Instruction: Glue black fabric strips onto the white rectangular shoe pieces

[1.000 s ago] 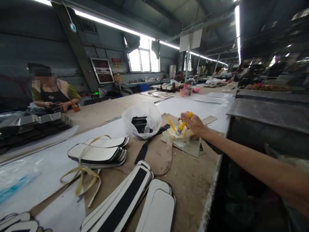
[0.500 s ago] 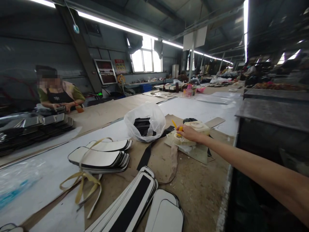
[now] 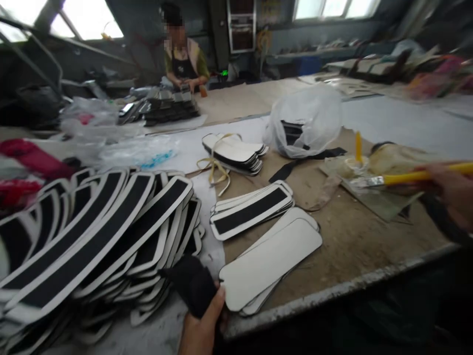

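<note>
R hand (image 3: 449, 190) grips yellow brush (image 3: 410, 176) by its handle, bristles (image 3: 357, 183) away from fingers, prob. to keep clean; L hand (image 3: 201, 330) holds black piece (image 3: 194, 286) btwn striped pile (image 3: 111, 241) & white panels (image 3: 273, 256), prob. for easy reach.

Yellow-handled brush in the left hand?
No, the right hand holds the yellow-handled brush, while the left hand grips some black material.

Wearer's hands (image 3: 203, 328): two. Plain panel stacks (image 3: 271, 259): two. One each: yellow-handled brush (image 3: 402, 177), upright yellow stick (image 3: 358, 148), black piece (image 3: 194, 286), white plastic bag (image 3: 321, 113), striped panel stack (image 3: 253, 212), striped panel heap (image 3: 107, 246), co-worker (image 3: 186, 69).
</note>
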`<state>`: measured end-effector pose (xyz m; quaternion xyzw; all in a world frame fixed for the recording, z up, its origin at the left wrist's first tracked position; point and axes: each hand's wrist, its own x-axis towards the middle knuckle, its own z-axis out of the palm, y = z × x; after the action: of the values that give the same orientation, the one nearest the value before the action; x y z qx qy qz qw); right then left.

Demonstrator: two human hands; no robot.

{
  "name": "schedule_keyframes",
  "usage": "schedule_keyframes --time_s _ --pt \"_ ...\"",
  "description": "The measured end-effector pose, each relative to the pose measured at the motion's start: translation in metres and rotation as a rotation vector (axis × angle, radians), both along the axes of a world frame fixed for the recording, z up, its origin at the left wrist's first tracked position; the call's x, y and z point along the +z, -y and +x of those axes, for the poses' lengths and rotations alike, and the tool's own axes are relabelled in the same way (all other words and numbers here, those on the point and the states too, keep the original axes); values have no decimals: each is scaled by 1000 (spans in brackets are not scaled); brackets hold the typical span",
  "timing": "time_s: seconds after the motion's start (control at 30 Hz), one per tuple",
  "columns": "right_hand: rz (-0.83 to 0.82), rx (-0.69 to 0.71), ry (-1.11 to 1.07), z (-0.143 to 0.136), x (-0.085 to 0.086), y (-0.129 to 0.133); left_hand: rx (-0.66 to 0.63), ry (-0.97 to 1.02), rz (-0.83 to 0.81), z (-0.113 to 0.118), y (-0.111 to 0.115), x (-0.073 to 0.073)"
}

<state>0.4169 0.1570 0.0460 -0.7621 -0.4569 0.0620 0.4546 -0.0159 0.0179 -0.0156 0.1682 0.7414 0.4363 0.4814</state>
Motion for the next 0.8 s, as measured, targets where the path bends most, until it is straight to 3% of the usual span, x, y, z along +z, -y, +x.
schedule_keyframes --time_s 0.07,0.13,0.2,0.3,0.37,0.57,0.8 --pt "-26 201 -160 -32 -12 25 -37 162 51 -3 3 -1" --pt "-45 379 -485 -82 -19 54 -33 252 88 -5 2 -2" --pt "-160 523 -655 -138 -21 78 -64 306 116 -7 1 -3" --pt "-231 647 -762 -204 -20 96 -118 329 164 -8 3 -5" --pt "-253 717 -763 -227 -22 98 -133 331 180 -9 5 -6" --pt "-310 821 -660 -238 -35 96 -137 350 223 -13 9 -10" --pt "-226 644 -299 -216 -23 96 -126 304 177 -13 9 -17"
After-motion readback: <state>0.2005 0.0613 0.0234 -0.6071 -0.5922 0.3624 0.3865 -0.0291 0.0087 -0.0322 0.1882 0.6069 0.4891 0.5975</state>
